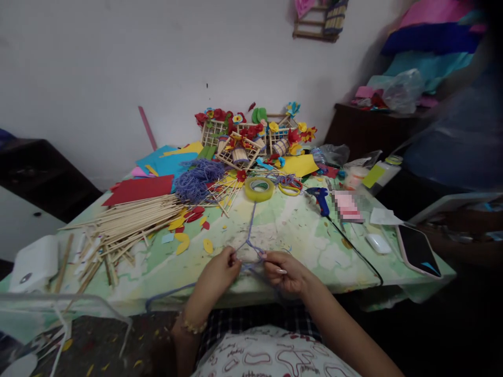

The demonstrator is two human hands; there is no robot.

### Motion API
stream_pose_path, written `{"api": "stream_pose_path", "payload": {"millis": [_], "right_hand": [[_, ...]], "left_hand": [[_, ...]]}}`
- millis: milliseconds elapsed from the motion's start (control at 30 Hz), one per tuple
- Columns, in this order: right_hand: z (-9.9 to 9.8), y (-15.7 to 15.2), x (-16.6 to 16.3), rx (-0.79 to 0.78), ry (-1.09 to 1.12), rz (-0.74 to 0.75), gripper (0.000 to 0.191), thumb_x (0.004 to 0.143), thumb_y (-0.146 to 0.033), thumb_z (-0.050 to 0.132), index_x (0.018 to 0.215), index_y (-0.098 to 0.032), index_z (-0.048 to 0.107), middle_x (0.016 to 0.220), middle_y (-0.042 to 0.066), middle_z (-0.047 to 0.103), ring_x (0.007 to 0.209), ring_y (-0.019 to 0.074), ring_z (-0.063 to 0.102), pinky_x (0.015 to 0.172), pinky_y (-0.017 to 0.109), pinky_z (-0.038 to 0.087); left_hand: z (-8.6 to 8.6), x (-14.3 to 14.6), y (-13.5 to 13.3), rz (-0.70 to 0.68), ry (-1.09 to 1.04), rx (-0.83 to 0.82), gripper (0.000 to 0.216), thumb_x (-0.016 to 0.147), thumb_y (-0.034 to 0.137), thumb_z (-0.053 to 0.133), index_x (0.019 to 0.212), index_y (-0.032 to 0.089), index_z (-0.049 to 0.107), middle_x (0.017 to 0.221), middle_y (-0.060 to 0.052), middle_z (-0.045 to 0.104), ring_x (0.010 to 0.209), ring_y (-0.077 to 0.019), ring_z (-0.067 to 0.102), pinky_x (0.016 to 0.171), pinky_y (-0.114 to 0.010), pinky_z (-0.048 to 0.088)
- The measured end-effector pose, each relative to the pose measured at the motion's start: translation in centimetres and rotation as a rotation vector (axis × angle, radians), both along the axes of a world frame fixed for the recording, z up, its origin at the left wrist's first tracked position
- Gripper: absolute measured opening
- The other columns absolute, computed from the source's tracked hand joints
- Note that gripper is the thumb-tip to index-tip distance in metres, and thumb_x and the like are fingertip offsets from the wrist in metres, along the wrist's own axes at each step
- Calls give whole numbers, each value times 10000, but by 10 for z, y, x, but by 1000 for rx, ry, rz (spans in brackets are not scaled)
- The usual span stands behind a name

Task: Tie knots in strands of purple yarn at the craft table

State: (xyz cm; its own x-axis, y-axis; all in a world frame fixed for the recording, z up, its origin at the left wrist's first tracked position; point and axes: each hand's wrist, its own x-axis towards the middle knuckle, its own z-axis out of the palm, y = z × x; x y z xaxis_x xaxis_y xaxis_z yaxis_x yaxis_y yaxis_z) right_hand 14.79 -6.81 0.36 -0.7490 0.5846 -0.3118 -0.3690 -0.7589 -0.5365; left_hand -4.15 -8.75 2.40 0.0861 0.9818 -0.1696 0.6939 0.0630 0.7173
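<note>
Purple yarn [251, 222] runs from the roll of clear yellowish tape [259, 189] toward me and parts into strands at a crossing. My left hand [228, 266] pinches one strand between thumb and fingers, left of the crossing. On the other side, my right hand [283, 269] is closed on another strand, its fingers curled. A length of yarn also trails leftward past my left wrist along the table's front edge. Whether the yarn's far end is fixed to the tape roll cannot be made out.
Left lie bamboo sticks [133, 220], a purple yarn bundle [200, 180] and red paper [139, 190]. Stick frames with paper flowers [239, 141] stand behind. Right are a blue glue gun [320, 200] with its black cord, scissors [291, 187] and a phone [418, 250].
</note>
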Motion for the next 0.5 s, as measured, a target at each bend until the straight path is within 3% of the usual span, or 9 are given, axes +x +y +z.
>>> {"api": "stream_pose_path", "payload": {"millis": [133,267,367,500], "right_hand": [[-4,3,7,3,94,101,257,728,-213,534,541,-169,364,290,-101,254,302,34,96,311,149,94],[-9,2,6,-60,158,179,246,735,-212,493,526,-166,371,268,-95,242,283,34,83,302,150,78],[-10,-2,5,-81,157,201,173,759,-213,483,601,-158,440,271,-100,264,280,35,76,304,149,76],[-10,-5,8,-64,126,175,88,756,-221,526,699,-162,495,279,-115,266,278,29,49,303,152,62]], "left_hand": [[6,-43,-14,-107,-335,-308,330,746,518,419,690,195,386,521,16,548,471,-118,488,500,-225,353],[12,-69,-30,-34,-444,-477,410,681,593,466,712,190,396,552,12,574,501,-125,522,512,-228,381],[19,-101,-39,-4,-281,-405,423,668,595,476,667,173,459,592,10,570,557,-126,518,549,-229,382],[24,-165,-63,126,171,-312,379,626,536,537,541,167,526,517,19,534,545,-141,490,549,-241,362]]}}
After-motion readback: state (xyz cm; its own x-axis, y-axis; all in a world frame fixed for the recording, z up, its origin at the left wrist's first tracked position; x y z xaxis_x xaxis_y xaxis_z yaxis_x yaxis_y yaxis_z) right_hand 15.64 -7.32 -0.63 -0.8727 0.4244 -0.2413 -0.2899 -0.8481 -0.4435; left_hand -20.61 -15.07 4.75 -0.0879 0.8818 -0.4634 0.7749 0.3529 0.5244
